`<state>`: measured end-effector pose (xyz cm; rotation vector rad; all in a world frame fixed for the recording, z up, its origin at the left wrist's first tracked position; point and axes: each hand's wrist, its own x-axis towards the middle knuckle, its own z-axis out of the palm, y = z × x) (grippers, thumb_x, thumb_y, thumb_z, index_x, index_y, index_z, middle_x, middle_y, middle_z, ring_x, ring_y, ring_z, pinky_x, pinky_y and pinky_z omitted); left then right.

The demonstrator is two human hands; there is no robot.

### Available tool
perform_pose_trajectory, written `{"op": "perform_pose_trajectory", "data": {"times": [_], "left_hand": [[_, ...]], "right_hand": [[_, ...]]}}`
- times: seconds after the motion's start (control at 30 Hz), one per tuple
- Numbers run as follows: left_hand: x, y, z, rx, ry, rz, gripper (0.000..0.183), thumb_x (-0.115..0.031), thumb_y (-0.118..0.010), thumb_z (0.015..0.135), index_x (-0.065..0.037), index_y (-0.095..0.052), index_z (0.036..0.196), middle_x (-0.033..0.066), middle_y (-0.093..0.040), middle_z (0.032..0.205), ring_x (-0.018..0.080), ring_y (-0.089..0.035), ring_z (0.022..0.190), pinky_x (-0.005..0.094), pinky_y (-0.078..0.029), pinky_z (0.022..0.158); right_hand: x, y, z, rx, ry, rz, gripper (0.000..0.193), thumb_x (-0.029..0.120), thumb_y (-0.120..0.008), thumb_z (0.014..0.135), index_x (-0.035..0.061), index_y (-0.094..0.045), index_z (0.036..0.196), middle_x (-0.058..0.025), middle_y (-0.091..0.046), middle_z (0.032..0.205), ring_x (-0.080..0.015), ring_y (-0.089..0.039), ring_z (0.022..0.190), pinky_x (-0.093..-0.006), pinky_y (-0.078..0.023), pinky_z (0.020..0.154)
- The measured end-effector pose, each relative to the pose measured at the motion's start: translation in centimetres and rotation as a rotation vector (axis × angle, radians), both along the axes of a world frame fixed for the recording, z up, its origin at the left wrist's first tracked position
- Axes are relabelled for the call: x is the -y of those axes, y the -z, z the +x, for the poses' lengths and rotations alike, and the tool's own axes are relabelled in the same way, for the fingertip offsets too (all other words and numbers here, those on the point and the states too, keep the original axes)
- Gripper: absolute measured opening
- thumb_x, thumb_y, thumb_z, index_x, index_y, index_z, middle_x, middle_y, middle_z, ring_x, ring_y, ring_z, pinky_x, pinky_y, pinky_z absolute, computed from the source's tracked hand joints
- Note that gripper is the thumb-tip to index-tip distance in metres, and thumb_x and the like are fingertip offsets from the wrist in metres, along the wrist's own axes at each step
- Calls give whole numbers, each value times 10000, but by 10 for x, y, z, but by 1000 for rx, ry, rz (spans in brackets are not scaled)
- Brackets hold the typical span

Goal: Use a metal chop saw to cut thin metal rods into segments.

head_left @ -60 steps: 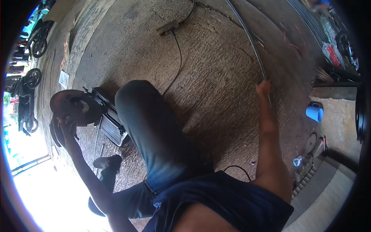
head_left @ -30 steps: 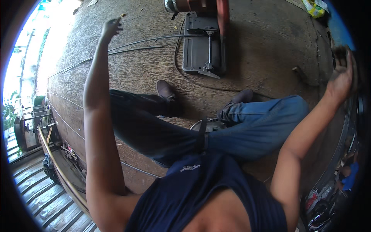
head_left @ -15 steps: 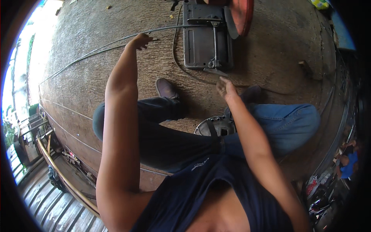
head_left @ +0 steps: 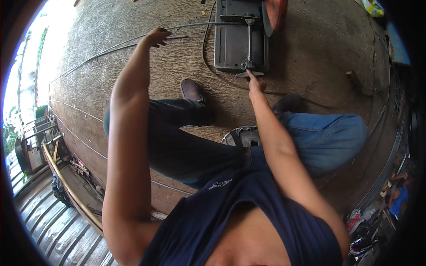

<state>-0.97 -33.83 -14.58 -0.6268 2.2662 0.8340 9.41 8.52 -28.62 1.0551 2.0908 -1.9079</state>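
Observation:
A chop saw with a dark grey metal base (head_left: 227, 49) and a red guard (head_left: 277, 13) stands on the floor ahead of me. My right hand (head_left: 255, 82) is closed on the flat crank handle (head_left: 242, 75) at the near end of the saw's vise screw (head_left: 249, 44). A long thin metal rod (head_left: 195, 25) runs from the left to the vise. My left hand (head_left: 157, 37) hangs over that rod and a second rod (head_left: 179, 37), fingers apart and slightly bent. Whether it touches either rod is unclear.
A cable (head_left: 205, 48) curves around the saw's left side. A small block (head_left: 353, 81) lies on the floor at right. Between my legs sits a round grey metal piece (head_left: 229, 137) with a dark strap. Assorted clutter (head_left: 397, 199) fills the right edge; corrugated sheets (head_left: 71, 235) lie lower left.
My right hand has moved forward onto the crank handle, which has turned. The left hand has shifted slightly left along the rods. The whole view has shifted a little.

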Motion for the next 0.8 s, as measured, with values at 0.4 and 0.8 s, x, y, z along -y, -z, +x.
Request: {"op": "perform_pose_trajectory", "data": {"times": [0.4,0.8], "left_hand": [[-61,-185,4,-549,320,-296,589,-499,-551,876,-161,-445,1345,171,-621,1121,213,-652,881,374,-500,819],[-106,-241,53,-533,473,-165,561,-498,-543,880,-159,-477,1321,106,-640,1095,193,-618,989,373,-463,904]], "right_hand": [[-29,12,-12,213,-116,-782,216,58,-762,717,103,-619,872,-15,-625,911,-149,-597,870,-348,-480,729],[-1,9,2,-116,-364,300,386,194,-791,671,-28,-588,913,-208,-634,892,-327,-644,773,-425,-505,719]]}}
